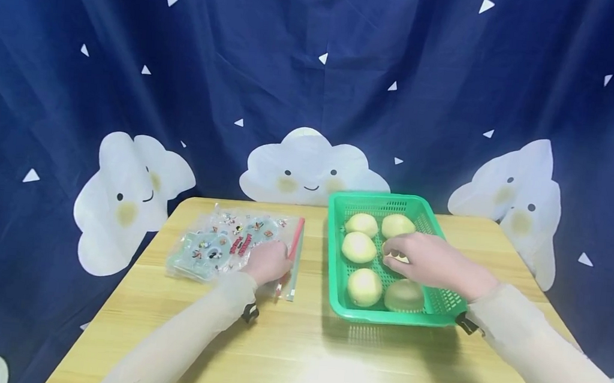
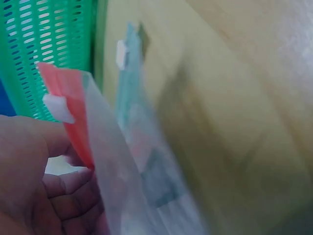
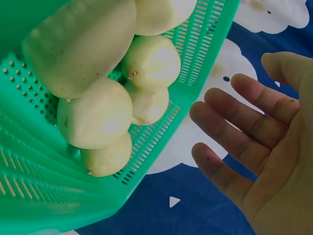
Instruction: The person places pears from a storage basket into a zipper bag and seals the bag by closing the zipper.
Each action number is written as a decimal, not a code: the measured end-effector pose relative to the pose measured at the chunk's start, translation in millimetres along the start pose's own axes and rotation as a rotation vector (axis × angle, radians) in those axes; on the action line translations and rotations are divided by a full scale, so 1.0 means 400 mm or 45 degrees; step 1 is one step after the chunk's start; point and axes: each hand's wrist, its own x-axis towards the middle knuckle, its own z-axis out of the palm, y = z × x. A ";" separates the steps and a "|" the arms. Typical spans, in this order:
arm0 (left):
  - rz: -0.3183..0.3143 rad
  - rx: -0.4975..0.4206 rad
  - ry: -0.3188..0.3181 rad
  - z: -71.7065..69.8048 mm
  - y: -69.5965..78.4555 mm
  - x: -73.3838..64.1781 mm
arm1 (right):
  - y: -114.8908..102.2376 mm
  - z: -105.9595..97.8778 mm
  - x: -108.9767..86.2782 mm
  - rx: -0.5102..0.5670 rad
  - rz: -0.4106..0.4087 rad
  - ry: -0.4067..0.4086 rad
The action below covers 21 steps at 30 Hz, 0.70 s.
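Note:
On the left of the table lie clear zip bags (image 1: 238, 243) printed with cartoon figures. My left hand (image 1: 269, 262) pinches the red zip strip (image 2: 78, 122) of the upper bag between thumb and finger; a white slider sits on that strip. Under it shows a second bag's teal zip strip (image 2: 128, 81). Several round, pale yellow fruits (image 1: 359, 247) rest in a green basket (image 1: 333, 296). Above the basket's right side is my right hand (image 1: 426, 258), partly covering one fruit in the head view. The right wrist view shows its fingers (image 3: 239, 127) spread and apart from the fruits.
The green basket has slotted walls and stands on the right half of a light wooden table (image 1: 284, 346). Behind the table hangs a dark blue curtain (image 1: 315, 84) with white clouds and triangles.

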 end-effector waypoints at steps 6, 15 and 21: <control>0.055 -0.077 0.139 -0.042 -0.008 -0.013 | -0.003 0.000 0.014 0.003 -0.004 -0.007; 0.175 -0.035 0.418 -0.125 0.008 -0.051 | -0.035 -0.004 0.060 -0.028 -0.067 -0.012; 0.258 -0.042 0.496 -0.197 0.032 -0.073 | -0.062 -0.008 0.099 -0.111 -0.159 0.028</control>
